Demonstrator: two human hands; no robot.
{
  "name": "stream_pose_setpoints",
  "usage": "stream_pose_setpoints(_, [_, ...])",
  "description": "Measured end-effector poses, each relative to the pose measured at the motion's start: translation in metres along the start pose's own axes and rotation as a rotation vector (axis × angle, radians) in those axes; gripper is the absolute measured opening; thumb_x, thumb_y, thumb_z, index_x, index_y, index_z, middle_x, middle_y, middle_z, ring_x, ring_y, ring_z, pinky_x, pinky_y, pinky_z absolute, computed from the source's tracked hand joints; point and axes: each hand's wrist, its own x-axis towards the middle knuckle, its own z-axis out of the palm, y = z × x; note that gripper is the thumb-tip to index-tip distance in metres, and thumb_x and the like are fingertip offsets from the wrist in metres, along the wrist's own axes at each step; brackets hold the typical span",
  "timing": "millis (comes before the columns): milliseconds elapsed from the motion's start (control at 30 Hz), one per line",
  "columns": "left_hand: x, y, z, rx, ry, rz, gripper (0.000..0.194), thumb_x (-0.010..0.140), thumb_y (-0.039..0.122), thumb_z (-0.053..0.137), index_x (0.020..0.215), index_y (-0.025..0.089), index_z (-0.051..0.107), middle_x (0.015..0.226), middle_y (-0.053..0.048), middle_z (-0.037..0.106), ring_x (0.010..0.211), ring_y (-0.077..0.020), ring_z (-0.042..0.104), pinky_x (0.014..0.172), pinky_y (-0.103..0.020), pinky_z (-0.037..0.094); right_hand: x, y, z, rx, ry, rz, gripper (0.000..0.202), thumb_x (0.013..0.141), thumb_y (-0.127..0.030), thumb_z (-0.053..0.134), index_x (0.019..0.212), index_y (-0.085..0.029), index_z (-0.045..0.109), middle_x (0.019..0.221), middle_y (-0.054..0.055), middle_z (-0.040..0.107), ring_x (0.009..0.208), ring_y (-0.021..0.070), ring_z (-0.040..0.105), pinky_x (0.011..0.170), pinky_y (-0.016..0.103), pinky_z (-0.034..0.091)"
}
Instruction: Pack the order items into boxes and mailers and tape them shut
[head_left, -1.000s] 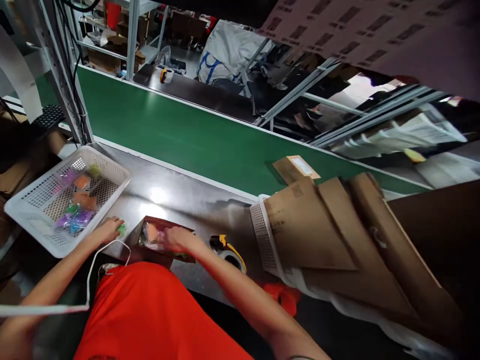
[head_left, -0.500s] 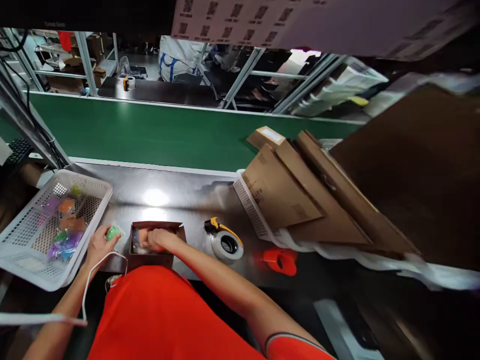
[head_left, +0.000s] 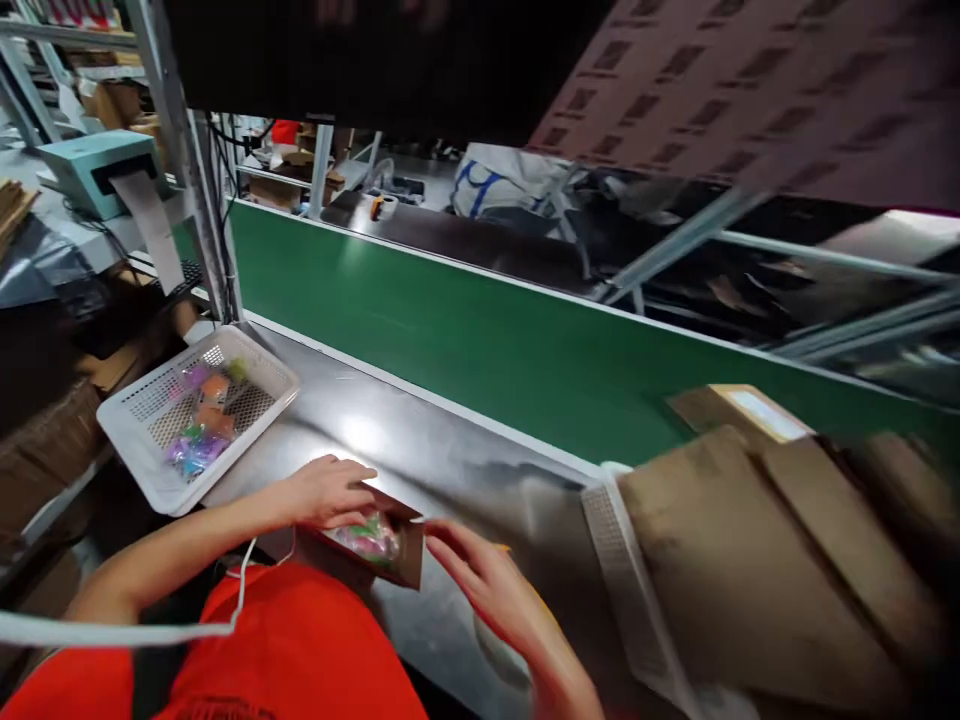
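Observation:
A small open brown cardboard box (head_left: 409, 556) sits on the metal bench in front of me. Inside it lie clear-wrapped items (head_left: 372, 540) in green and pink. My left hand (head_left: 330, 492) reaches over the left part of the box, fingers stretched out and part of the box hidden beneath. At the box's right end is my right hand (head_left: 484, 585), its fingers extended and the tips at the cardboard edge. A roll of tape (head_left: 501, 655) lies mostly hidden under my right forearm.
To the left, a white perforated basket (head_left: 161, 490) holds several colourful wrapped items. Flat cardboard boxes (head_left: 697, 540) lean in another white basket (head_left: 611, 540) at the right. A green conveyor belt (head_left: 450, 320) runs behind the bench (head_left: 337, 400). A white cable (head_left: 150, 634) crosses my left arm.
My view has swung left. My left hand has moved from beside the box to over it, and the green item it held no longer shows there. My right hand has come out to the box's right end.

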Motion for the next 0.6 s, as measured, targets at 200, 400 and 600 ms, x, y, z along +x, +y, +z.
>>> stream_pose_setpoints(200, [-0.134,-0.081,-0.046,0.033,0.13,-0.694,0.042,0.104,0.013,0.057,0.144,0.013,0.072,0.151,-0.022,0.069,0.137,-0.0334,0.065,0.117,-0.052,0.054,0.006,-0.011,-0.01,-0.037,-0.099,-0.03,0.051,0.101,-0.065,0.058,0.12,-0.025,0.083,0.12,0.013,0.085,0.107,0.0339,0.08,0.091,0.042,0.067])
stream_pose_setpoints(400, [-0.228,-0.122,-0.019,0.0,-0.356,-1.031,0.135,0.042,0.012,0.107,0.165,0.02,0.053,0.177,-0.029,0.038,0.155,-0.0634,0.033,0.108,-0.083,0.046,0.134,-0.116,0.034,-0.196,-0.304,-0.461,0.026,0.103,-0.041,0.063,0.114,-0.024,0.08,0.113,0.009,0.083,0.103,0.0271,0.078,0.096,0.039,0.062])
stream_pose_setpoints(600, [-0.198,-0.159,0.007,-0.072,-0.456,-0.83,0.142,0.046,0.045,0.109,0.171,0.024,0.046,0.187,-0.026,0.011,0.162,-0.0677,0.01,0.11,-0.084,0.044,0.312,-0.207,0.155,-0.62,-0.341,-0.776,0.043,0.088,-0.005,0.068,0.13,-0.013,0.072,0.137,0.017,0.075,0.123,0.0281,0.07,0.108,0.039,0.057])
